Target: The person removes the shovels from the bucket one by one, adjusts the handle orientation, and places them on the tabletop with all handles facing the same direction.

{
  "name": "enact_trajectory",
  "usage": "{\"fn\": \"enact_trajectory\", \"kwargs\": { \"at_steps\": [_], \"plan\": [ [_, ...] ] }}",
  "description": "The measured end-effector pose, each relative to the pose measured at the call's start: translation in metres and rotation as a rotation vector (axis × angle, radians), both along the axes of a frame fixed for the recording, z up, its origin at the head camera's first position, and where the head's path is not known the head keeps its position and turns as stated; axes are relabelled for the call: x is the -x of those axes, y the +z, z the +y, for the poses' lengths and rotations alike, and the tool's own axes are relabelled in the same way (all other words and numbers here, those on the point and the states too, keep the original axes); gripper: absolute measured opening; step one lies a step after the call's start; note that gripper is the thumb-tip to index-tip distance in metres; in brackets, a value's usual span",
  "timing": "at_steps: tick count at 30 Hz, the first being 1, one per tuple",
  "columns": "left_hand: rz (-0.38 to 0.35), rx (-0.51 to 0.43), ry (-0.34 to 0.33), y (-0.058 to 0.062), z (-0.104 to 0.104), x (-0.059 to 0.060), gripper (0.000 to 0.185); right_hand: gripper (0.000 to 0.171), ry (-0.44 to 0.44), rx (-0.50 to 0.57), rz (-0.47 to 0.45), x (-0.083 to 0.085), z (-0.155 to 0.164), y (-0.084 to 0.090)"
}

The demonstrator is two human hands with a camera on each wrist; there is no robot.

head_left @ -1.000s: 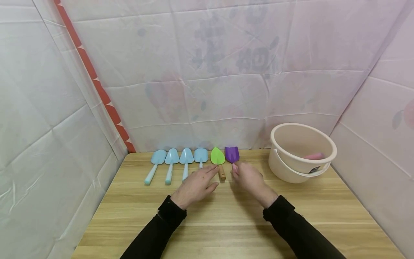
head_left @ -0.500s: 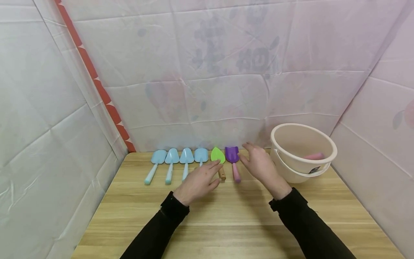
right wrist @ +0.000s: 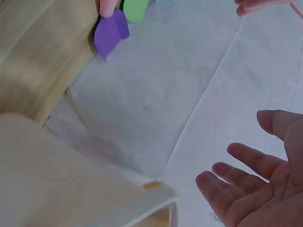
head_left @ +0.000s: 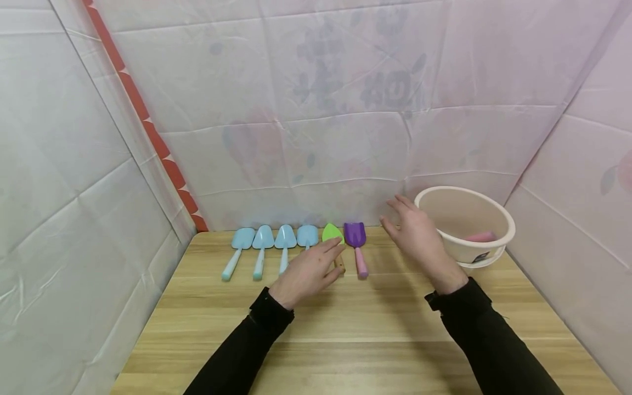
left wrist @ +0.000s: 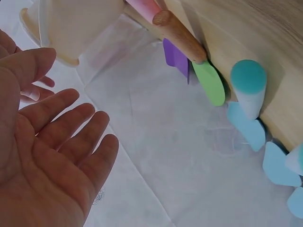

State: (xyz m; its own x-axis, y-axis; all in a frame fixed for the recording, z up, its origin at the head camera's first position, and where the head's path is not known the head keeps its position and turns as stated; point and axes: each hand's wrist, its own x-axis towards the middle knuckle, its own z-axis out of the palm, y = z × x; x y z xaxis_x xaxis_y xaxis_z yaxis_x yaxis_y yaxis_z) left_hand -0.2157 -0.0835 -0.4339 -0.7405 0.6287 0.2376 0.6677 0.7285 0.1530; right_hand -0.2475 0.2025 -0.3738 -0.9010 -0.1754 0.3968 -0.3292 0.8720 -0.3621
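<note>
A row of toy shovels lies at the table's far edge: several light blue shovels (head_left: 264, 241), a green shovel (head_left: 332, 235) with a wooden handle, and a purple shovel (head_left: 356, 241) with a pink handle. My left hand (head_left: 308, 270) hovers flat over the green shovel's handle, fingers straight and holding nothing. My right hand (head_left: 417, 235) is raised between the purple shovel and the cream bucket (head_left: 486, 208), fingers spread and empty. The left wrist view shows the open left palm (left wrist: 52, 156), the green shovel (left wrist: 208, 82) and blue shovels (left wrist: 248, 120). The right wrist view shows the open right palm (right wrist: 258, 189).
The cream bucket (right wrist: 57, 189) at the back right holds a pink object (head_left: 479, 237). Wrinkled white sheeting (head_left: 316, 109) walls the wooden table (head_left: 345, 340) on three sides, with a red strip (head_left: 148, 126) at the left corner.
My right hand has let go of the purple shovel's pink handle, risen and moved right toward the bucket. My left hand has barely shifted.
</note>
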Motion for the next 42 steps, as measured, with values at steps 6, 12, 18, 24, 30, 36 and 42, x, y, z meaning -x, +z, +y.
{"fn": "enact_trajectory", "kwargs": {
  "at_steps": [6,12,18,24,30,36,42],
  "plan": [
    [0.065,0.027,-0.028,0.002,0.008,-0.001,0.060,0.055,-0.041,-0.003,0.016,0.001,0.021,0.008],
    [0.119,0.052,-0.050,0.002,0.013,-0.003,0.061,0.058,-0.102,-0.008,-0.041,0.005,0.050,0.013],
    [0.135,0.075,-0.081,0.002,0.017,-0.006,0.060,0.062,-0.168,-0.047,-0.159,0.012,0.081,0.013],
    [0.154,0.070,-0.117,0.003,0.021,-0.010,0.059,0.060,-0.155,-0.109,-0.192,0.020,0.108,0.013],
    [0.182,0.065,-0.133,0.005,0.023,-0.014,0.057,0.066,-0.134,-0.174,-0.300,0.025,0.132,0.016],
    [0.185,0.065,-0.137,0.005,0.025,-0.017,0.058,0.063,-0.101,-0.273,-0.331,0.027,0.146,0.014],
    [0.186,0.070,-0.145,0.005,0.029,-0.021,0.056,0.066,-0.063,-0.311,-0.415,0.028,0.153,0.017]
  ]
}}
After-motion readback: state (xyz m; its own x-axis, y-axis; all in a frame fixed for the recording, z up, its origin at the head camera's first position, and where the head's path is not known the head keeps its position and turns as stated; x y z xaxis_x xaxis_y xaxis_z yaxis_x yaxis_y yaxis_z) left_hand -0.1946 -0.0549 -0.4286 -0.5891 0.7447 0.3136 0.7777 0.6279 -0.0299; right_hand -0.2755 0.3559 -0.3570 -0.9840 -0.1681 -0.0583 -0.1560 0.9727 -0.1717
